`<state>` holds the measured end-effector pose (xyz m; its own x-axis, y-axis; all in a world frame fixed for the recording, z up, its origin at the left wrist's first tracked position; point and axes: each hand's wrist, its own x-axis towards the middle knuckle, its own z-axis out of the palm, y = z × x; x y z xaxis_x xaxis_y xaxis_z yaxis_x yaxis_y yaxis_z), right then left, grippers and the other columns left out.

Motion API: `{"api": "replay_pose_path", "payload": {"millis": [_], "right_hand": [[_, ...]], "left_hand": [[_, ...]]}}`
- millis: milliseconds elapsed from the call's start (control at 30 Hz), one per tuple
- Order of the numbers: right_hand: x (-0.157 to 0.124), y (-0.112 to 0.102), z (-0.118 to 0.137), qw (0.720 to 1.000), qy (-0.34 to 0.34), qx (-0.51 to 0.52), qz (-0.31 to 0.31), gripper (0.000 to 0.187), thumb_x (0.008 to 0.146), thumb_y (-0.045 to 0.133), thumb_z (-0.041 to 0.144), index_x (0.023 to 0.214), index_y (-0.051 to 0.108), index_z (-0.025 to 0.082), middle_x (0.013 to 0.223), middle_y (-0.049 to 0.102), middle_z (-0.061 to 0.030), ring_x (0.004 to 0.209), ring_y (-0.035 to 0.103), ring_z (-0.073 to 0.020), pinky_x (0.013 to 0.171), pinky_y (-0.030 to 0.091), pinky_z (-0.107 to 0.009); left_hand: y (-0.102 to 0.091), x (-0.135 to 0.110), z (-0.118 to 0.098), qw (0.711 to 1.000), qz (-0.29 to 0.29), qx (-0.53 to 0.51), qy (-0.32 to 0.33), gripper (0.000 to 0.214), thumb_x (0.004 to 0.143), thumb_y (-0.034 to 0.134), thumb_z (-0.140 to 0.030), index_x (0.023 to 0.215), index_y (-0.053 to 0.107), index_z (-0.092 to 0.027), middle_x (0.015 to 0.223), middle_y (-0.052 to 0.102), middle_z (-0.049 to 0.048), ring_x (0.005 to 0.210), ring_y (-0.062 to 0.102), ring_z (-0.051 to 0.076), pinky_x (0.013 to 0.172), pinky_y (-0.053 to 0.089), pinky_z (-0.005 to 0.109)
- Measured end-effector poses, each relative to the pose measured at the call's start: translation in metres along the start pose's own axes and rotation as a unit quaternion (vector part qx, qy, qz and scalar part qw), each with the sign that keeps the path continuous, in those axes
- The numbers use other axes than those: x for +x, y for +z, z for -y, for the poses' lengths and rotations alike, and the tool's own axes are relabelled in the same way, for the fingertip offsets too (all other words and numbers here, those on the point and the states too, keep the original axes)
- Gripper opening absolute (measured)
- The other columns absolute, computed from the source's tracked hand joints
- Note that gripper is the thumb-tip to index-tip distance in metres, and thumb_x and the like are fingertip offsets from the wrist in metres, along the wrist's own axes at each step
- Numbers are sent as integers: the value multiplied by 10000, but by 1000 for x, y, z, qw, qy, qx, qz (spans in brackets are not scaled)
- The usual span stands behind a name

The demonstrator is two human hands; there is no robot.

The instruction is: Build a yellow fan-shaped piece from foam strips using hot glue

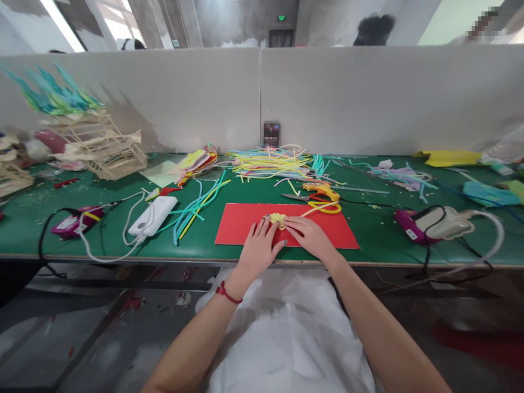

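On the red board lies a small, ruffled yellow piece, perhaps of folded soft strip. My left hand rests flat on the board at its left side, fingers stretched, thumb apart, fingertips touching the piece. From the right, my right hand closes its fingers on the piece's edge; its fingertips are partly hidden. A thin yellow strip runs from near the right fingers up to the right. Just behind the board lie orange-handled scissors, blades pointing left.
Behind lies a pile of coloured strips. To the left are a white power bank with cables, loose strips and a purple device. At right sits another purple-and-white device. A stick model stands far left.
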<state>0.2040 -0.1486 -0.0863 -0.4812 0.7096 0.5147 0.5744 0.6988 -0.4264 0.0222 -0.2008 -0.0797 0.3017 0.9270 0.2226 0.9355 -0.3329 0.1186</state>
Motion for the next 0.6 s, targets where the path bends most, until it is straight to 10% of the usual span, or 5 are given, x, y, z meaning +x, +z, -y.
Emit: {"api": "replay_pose_path", "payload": {"millis": [600], "right_hand": [[-1, 2, -1, 1000, -3, -2, -23, 278, 913, 462, 233, 1057, 700, 241, 1124, 687, -50, 1073, 623, -206, 965, 493, -404]], "left_hand": [[-1, -1, 0, 999, 6, 15, 35, 558, 967, 226, -460, 1410, 357, -146, 1485, 327, 89, 1373, 312, 213, 1118, 266, 453]]}}
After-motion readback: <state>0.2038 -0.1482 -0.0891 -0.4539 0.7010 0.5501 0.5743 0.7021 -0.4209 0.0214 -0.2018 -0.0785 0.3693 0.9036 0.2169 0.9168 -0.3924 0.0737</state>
